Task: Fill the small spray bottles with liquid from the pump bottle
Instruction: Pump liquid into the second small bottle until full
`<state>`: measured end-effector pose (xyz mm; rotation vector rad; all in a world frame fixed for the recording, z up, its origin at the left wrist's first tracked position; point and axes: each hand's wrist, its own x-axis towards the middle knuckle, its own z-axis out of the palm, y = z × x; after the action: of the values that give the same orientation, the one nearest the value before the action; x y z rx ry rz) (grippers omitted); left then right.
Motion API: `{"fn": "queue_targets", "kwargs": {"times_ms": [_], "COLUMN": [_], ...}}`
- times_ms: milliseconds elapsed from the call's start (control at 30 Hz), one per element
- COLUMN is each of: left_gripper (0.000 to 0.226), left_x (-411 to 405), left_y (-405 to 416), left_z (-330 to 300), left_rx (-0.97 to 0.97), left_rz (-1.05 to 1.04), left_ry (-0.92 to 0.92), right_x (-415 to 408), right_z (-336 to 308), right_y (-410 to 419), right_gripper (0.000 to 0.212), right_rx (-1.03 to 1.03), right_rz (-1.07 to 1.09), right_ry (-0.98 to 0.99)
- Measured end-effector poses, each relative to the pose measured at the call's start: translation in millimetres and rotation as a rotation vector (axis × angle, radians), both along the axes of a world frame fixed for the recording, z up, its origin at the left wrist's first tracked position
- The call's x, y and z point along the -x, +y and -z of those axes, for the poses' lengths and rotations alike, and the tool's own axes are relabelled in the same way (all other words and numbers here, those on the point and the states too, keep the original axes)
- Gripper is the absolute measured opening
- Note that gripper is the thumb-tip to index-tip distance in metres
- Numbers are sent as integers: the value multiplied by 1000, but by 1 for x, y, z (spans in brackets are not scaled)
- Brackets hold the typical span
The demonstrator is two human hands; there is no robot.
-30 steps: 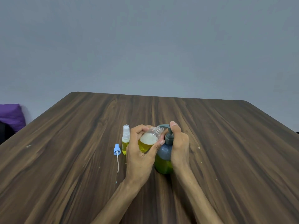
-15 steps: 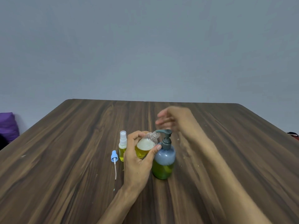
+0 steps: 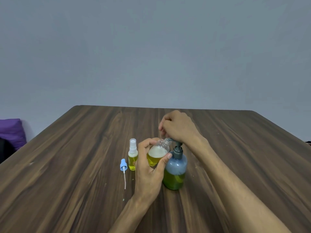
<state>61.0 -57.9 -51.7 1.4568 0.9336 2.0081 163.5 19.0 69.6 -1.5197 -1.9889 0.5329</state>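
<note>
Two hands are busy at the middle of the table (image 3: 84,165). The left hand (image 3: 148,172) is wrapped around an open spray bottle (image 3: 157,155), thumb on its near side and fingers curled over the far side, tipping it so the bare threaded neck leans toward the spout of the pump bottle (image 3: 175,170). That tilt looks deliberate: it brings the narrow mouth right up under the nozzle so whatever comes out lands inside and not on the wood. The bottle in hand is roughly half full of yellow liquid with a pale foamy layer on top.

The right hand (image 3: 176,126) is loosely curled over the pump head, its heel seeming to rest on the top, as if set for a press; whether it is pushing down at this instant I cannot tell. The pump bottle stands upright just beside the left hand, greenish liquid filling about its lower half.

Just to the left stands a second spray bottle (image 3: 133,155), capped and holding yellow liquid, so I judge that one done. Beside it lies a blue sprayer top (image 3: 123,165) with its dip tube stretched toward the person, parked within easy reach, presumably for screwing onto the open bottle once it is full.
</note>
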Motion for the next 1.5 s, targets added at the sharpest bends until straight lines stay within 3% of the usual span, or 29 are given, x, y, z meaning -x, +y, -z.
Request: {"fn": "queue_targets", "kwargs": {"times_ms": [333,433,867,1400,1500], "left_gripper": [44,46,47,48,48], "left_x": [1,2,-1,1,1], "left_y": [1,1,4,3,4], "left_z": [3,2,3,4,4], "left_rx": [34,50,101,106,111], "left_rz": [0,-12,30,34,26], "left_ry": [-24,-39,-179,-182,-160], "right_x": [2,7,5,6,6], "right_z": [13,10,8,6,13], "right_y": [-4,-4,2,0,-4], "right_gripper": [31,25,30,29,35], "right_rx": [-41,-151,-185,-297,-244], "right_rz": [49,68,60,91,98], "right_ry": [-148,-205,-207,-198,-212]}}
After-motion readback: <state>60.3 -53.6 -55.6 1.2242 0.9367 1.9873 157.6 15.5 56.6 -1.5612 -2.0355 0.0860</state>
